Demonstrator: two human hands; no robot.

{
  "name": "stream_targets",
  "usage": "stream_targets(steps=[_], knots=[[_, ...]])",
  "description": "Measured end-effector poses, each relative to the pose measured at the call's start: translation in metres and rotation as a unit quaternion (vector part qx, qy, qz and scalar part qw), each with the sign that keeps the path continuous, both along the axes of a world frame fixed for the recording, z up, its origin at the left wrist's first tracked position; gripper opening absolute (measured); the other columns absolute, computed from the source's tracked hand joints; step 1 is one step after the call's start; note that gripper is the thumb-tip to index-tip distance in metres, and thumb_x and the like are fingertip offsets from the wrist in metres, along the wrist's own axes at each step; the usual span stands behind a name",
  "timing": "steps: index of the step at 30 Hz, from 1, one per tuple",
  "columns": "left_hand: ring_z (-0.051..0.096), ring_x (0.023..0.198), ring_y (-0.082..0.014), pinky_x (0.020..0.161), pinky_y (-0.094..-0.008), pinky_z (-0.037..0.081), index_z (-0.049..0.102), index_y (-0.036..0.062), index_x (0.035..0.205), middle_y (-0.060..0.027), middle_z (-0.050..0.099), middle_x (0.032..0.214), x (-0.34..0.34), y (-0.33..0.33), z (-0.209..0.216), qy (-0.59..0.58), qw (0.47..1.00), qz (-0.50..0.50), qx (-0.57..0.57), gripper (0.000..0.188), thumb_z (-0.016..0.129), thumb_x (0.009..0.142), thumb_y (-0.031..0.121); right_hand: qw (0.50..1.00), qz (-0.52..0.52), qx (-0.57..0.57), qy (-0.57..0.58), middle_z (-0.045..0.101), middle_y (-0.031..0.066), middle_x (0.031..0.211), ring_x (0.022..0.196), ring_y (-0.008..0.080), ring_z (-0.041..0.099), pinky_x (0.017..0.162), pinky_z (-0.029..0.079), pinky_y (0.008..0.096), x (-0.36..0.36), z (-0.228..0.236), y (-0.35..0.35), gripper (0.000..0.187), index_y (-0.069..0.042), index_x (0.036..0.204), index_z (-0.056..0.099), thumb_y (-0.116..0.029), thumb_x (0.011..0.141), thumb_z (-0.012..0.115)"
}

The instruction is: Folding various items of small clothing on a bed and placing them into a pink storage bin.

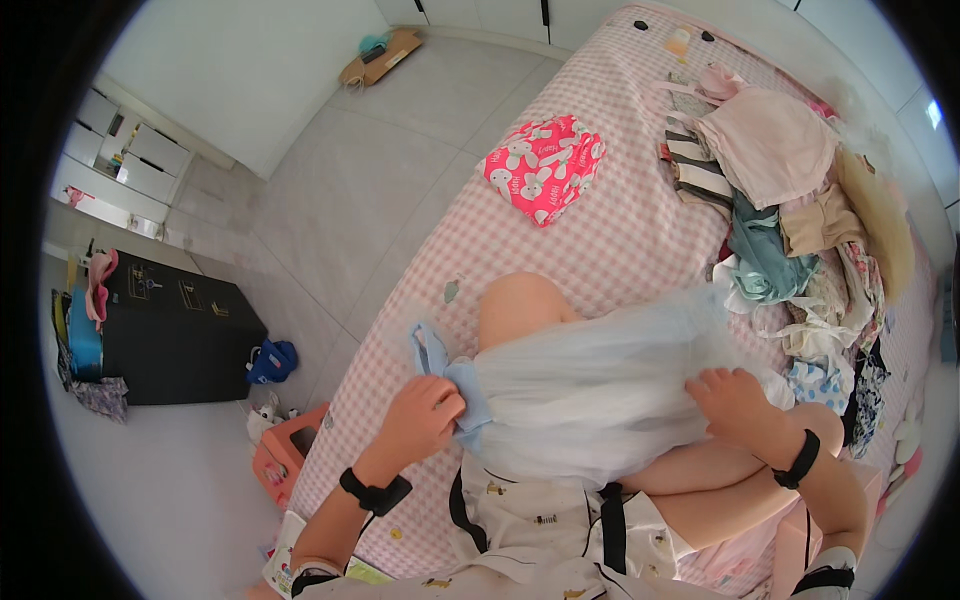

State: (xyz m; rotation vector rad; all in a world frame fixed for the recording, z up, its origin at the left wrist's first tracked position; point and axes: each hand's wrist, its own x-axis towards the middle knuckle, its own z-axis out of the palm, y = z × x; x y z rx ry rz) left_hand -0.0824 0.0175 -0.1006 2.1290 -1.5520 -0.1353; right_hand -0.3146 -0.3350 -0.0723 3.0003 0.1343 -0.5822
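Observation:
A small dress with a light blue bodice point(470, 405) and a pale blue-white tulle skirt point(600, 395) lies across my lap, its straps toward the left. My left hand point(427, 412) is closed on the edge of the bodice, the fingers curled into the fabric. Over at the other end, my right hand point(735, 403) rests on the tulle near the hem with its fingers stretched out and slightly apart. Both wrists wear black bands.
The bed has a pink checked sheet point(430, 280). A bright pink rabbit-print folded cloth point(543, 170) lies ahead. Clothes point(775, 245) are heaped along the right side. A black cabinet point(180, 330) and an orange toy box point(288, 455) stand left of the bed.

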Motion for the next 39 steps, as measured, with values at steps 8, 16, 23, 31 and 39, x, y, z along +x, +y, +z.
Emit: stream_targets(steps=[8,16,23,31,39], knots=[[0.054,0.081,-0.0287,0.072,-0.0336,0.045,0.050,0.0031,0.082,-0.0105,0.053,0.088,-0.041,0.063,-0.037,0.239,0.934,0.258,0.058,0.020,0.056,0.067,-0.007,0.926,-0.141,0.269,-0.226,0.056,0.0116,0.103,0.097,0.0298,0.055,0.084,0.044,0.0385,0.071,0.023,0.065,0.033,-0.006,0.102,0.056,-0.020,0.075,0.067],[0.061,0.090,-0.0225,0.075,-0.0296,0.048,0.056,-0.0001,0.106,-0.0148,0.062,0.100,-0.075,0.111,-0.051,0.732,0.541,0.414,0.027,0.056,0.043,0.092,0.052,0.904,-0.145,0.312,-0.252,0.037,0.0159,0.140,0.132,0.0293,0.033,0.107,0.028,0.0457,0.092,-0.049,0.163,0.065,-0.008,0.135,0.041,-0.038,0.081,0.062],[0.054,0.111,-0.0283,0.096,-0.0388,0.043,0.048,0.0056,0.127,-0.0125,0.056,0.121,-0.048,0.015,-0.061,0.833,0.308,0.359,-0.286,0.068,0.040,0.089,0.061,0.903,-0.139,0.310,-0.261,0.036,0.0129,0.142,0.132,0.0290,0.033,0.107,0.026,0.0456,0.093,-0.054,0.158,0.064,-0.010,0.135,0.042,-0.040,0.081,0.061],[0.055,0.108,-0.0229,0.092,-0.0375,0.046,0.050,0.0066,0.121,-0.0069,0.055,0.119,-0.002,0.022,-0.060,0.734,0.361,0.422,-0.390,0.043,0.065,0.083,0.018,0.871,-0.184,0.338,-0.305,0.036,0.0133,0.142,0.131,0.0302,0.034,0.107,0.027,0.0459,0.083,-0.051,0.168,0.063,-0.010,0.135,0.042,-0.039,0.082,0.061],[0.055,0.108,-0.0232,0.093,-0.0380,0.045,0.052,0.0044,0.119,-0.0082,0.057,0.117,0.004,0.030,-0.010,0.620,0.452,0.428,-0.477,0.040,0.062,0.084,0.022,0.886,-0.153,0.338,-0.280,0.037,0.0136,0.141,0.130,0.0305,0.035,0.106,0.029,0.0463,0.084,-0.046,0.177,0.062,-0.011,0.135,0.042,-0.027,0.080,0.065]])
